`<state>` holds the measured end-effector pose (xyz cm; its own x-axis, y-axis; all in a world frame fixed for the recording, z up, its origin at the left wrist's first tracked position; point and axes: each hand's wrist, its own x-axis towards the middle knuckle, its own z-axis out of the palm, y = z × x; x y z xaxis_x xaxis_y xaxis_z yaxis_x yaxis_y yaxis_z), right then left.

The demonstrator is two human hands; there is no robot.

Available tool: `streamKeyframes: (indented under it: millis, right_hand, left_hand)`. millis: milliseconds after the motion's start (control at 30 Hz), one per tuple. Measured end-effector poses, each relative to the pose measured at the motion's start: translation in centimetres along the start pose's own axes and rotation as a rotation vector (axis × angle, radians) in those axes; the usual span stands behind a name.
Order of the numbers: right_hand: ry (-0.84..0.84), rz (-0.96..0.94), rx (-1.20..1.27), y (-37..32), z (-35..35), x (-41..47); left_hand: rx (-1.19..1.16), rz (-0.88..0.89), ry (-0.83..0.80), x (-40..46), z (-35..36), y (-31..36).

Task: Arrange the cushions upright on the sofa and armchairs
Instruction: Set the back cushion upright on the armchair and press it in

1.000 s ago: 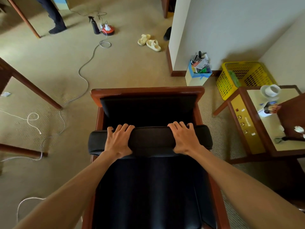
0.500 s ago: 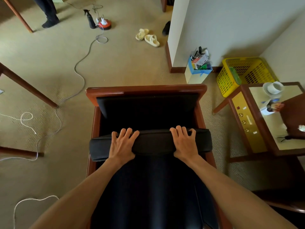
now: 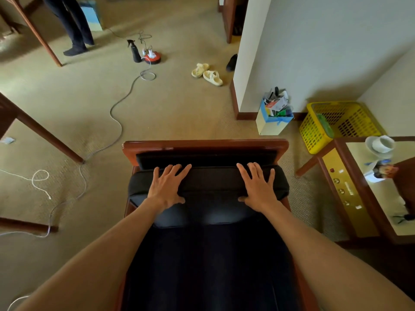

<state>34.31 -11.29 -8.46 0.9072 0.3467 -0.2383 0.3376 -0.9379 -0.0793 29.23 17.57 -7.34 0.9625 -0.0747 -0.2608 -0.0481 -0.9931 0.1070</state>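
The armchair (image 3: 205, 145) has a frame of reddish-brown wood, polished and glossy, with light gleaming along its top rail. Against that rail lies a black cushion (image 3: 208, 187) that looks like leather or a leather-like covering, smooth with a dull sheen; the seat below it is the same dark, smooth stuff. Around the armchair the carpet (image 3: 175, 108) is beige cloth, matt, with a coarse woven grain. To the armchair's right stands a side table (image 3: 359, 198) of the same glossy wood, its top reflective. Beyond that, a yellow plastic basket (image 3: 336, 124) with perforated walls, and a white glazed cup (image 3: 382, 143).
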Motion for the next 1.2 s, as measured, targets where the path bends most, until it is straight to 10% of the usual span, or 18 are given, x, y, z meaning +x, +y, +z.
streamKeyframes:
  millis: [367,733,1200]
  right_hand:
    - [-0.096,0.036,0.043,1.0,-1.2,5.3]
    - [0.181,-0.009,0.009,1.2,2.0,3.8]
    - [-0.262,0.010,-0.027,0.0,-3.2,4.4]
  left_hand:
    - [0.018,0.051,0.005,2.5,0.8,-1.9]
    - [0.031,0.137,-0.008,4.2,0.9,-3.2]
    - [0.008,0.001,-0.200,3.2,-1.6,-0.6]
